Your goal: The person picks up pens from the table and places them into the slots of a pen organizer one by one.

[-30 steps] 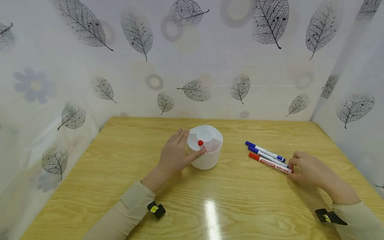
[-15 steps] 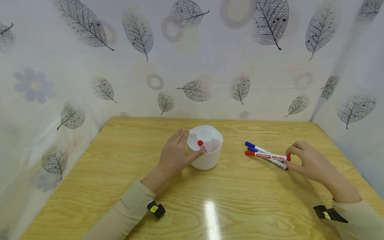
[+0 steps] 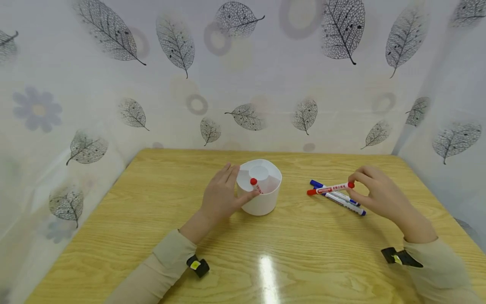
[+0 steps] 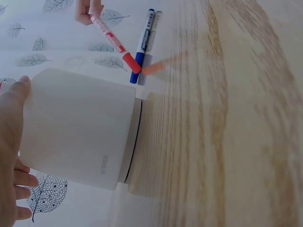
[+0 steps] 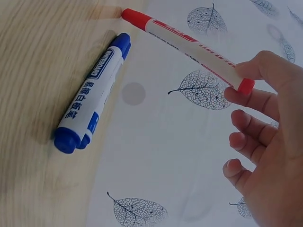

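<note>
My right hand [image 3: 379, 196] pinches a red-capped whiteboard marker [image 3: 334, 188] by its tail end between thumb and fingers. The marker's capped end points left and slopes down toward the table, above two blue whiteboard markers [image 3: 343, 204] lying together. Only one blue marker [image 5: 92, 94] shows clearly in the right wrist view. At the table's middle my left hand [image 3: 220, 194] holds a round white pen holder [image 3: 260, 204], thumb across the front rim and fingers along its left side. Another red-capped marker [image 3: 255, 183] stands tilted inside the holder; its lower part is hidden.
The wooden table [image 3: 303, 253] reaches back to a pale curtain [image 3: 265, 76] with leaf prints, which also hangs at both sides. A bright light reflection lies on the table's front middle.
My right hand has lifted the red marker off the table and moved it left and up over the blue markers, which have shifted slightly. My left hand and the pen holder have stayed still.
</note>
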A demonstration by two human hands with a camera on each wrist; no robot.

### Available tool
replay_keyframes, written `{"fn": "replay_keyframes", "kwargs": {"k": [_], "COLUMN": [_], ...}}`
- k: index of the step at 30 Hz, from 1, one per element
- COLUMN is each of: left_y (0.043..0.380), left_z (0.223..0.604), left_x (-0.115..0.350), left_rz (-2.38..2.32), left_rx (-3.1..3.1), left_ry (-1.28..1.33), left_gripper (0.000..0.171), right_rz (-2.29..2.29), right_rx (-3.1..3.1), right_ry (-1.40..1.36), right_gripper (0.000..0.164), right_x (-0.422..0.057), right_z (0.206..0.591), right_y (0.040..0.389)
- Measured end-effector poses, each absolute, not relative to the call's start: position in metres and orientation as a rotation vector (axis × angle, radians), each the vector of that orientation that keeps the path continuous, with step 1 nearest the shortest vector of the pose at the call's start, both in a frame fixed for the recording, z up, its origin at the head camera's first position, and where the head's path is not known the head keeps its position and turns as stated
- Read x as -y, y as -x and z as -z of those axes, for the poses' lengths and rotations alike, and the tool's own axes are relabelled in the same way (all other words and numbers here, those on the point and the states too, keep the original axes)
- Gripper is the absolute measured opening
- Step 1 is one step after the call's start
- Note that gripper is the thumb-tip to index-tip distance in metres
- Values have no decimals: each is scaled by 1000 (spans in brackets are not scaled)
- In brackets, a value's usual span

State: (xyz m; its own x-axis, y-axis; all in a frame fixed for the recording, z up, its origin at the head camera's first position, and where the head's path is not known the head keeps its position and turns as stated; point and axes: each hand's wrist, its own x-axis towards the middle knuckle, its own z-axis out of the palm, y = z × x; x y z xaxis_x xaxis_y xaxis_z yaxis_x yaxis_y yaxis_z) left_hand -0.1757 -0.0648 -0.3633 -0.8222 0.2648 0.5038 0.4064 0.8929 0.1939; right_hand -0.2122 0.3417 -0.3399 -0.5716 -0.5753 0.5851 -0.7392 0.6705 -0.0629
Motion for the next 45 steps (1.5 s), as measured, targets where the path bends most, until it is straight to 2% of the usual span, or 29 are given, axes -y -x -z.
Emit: {"fn": "replay_keyframes", "kwargs": {"k": [2, 3, 6, 9, 15, 27, 45], "left_y": [175, 175, 175, 175, 173, 172, 174], "left_z": [364, 364, 366, 367, 364, 363, 362], "left_x": [65, 65, 66, 67, 68, 69, 71], "left_rz": [404, 402, 398, 396, 405, 412, 423], "left_rx": [2581, 2581, 2580, 2583, 2593, 2588, 2594], "left_ry": [488, 489, 488, 489, 496, 496, 499], "left_gripper": [103, 104, 102, 103, 108, 103, 109], "right_rz": [-419, -422, -426, -433, -448, -648, -792], "right_rx": [2333, 2320, 2259, 2179, 2043, 1822, 1734], "right_ry": [-1027, -1031, -1052, -1063, -1059, -988, -1063], "right_gripper": [7, 10, 37, 52, 50, 48, 43], "right_x": [-337, -336, -330, -323, -309, -282, -254], "right_z": [339, 338, 337, 336, 330, 313, 313], "right_y": [213, 214, 216, 218, 216, 201, 202]}}
